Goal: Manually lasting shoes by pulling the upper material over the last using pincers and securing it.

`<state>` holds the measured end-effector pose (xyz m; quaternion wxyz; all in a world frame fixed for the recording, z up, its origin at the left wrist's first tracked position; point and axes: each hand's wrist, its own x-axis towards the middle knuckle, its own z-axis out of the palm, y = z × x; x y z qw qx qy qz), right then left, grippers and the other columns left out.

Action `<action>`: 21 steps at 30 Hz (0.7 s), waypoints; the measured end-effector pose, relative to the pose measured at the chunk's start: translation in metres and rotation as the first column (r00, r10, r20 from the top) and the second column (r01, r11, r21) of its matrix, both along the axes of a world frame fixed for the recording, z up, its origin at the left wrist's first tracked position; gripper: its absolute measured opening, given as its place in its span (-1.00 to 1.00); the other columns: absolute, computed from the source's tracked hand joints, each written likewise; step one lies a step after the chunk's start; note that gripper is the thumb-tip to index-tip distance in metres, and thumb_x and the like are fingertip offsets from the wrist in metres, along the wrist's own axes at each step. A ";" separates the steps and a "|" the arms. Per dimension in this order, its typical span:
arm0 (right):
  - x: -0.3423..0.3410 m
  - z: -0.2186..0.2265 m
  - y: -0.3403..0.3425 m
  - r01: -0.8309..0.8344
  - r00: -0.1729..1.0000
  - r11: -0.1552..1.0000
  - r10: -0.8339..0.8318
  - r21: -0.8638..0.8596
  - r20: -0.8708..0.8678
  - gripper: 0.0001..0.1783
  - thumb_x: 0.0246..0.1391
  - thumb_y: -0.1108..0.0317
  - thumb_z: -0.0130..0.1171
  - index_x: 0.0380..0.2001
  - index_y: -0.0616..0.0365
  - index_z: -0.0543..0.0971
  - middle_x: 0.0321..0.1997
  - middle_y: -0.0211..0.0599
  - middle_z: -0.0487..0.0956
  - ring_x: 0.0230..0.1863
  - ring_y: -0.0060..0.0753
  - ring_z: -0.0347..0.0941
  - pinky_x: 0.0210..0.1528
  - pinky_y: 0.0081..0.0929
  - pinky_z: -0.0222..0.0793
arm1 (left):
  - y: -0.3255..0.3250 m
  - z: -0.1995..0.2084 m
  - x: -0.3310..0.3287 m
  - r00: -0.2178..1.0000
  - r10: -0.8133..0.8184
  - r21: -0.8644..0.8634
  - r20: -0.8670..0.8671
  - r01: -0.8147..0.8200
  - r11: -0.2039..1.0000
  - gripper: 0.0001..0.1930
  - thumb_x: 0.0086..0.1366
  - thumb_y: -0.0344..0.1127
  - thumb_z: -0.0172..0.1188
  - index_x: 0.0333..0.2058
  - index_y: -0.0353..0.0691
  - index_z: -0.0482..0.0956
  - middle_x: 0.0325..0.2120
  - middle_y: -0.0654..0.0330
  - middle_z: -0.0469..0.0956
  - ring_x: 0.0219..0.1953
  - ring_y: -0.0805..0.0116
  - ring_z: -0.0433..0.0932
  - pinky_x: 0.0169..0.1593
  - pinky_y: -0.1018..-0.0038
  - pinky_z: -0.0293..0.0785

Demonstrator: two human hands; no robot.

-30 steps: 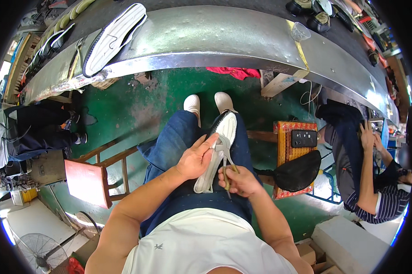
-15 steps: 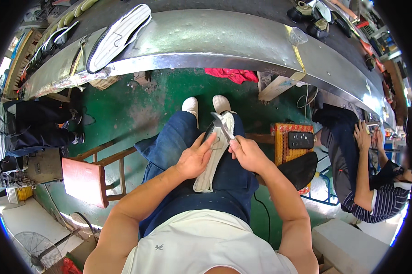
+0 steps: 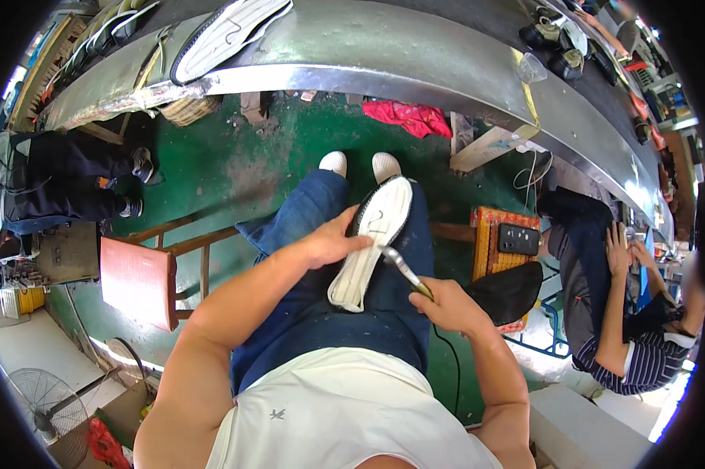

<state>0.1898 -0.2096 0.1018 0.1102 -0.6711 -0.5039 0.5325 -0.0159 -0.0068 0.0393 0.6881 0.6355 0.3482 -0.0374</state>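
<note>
Sole up on my thighs lies a shoe (image 3: 384, 211) with a white underside and a dark stitched edge; its toe points away from me. My left hand (image 3: 338, 242) grips its left side, thumb laid over the middle of the white underside. My right hand (image 3: 450, 303), to the right of the shoe, is closed round the olive-coloured handle of a curved metal hand tool (image 3: 399, 264). The tool's far end touches or hovers just over the shoe's right edge near my left thumb; its exact kind cannot be made out.
A long metal-edged bench (image 3: 329, 76) crosses ahead, bearing a similar white-bottomed shoe (image 3: 223, 37) and more shoes (image 3: 552, 39). A red-brown stool (image 3: 139, 281) stands left. At right are a beaded seat (image 3: 485, 258) with a phone (image 3: 517, 239), and a seated person (image 3: 642, 328). Another person (image 3: 63, 184) stands left.
The tool has swung down and toward me, from over the shoe's toe to its middle right edge. My right hand moved right and nearer; the shoe turned to show its underside more fully.
</note>
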 end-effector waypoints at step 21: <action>-0.012 0.009 -0.014 0.008 0.998 0.988 -0.018 -0.153 -0.064 -0.57 0.39 0.07 -0.01 -0.23 0.29 0.58 -0.37 0.03 0.65 -0.32 0.03 0.62 -0.20 -0.16 0.49 | -0.078 -0.041 -0.050 0.991 0.075 -0.139 0.113 -0.059 0.989 -0.03 0.43 -0.22 0.11 0.50 -0.17 -0.47 0.51 -0.16 -0.24 0.54 0.05 -0.17 0.50 0.36 -0.11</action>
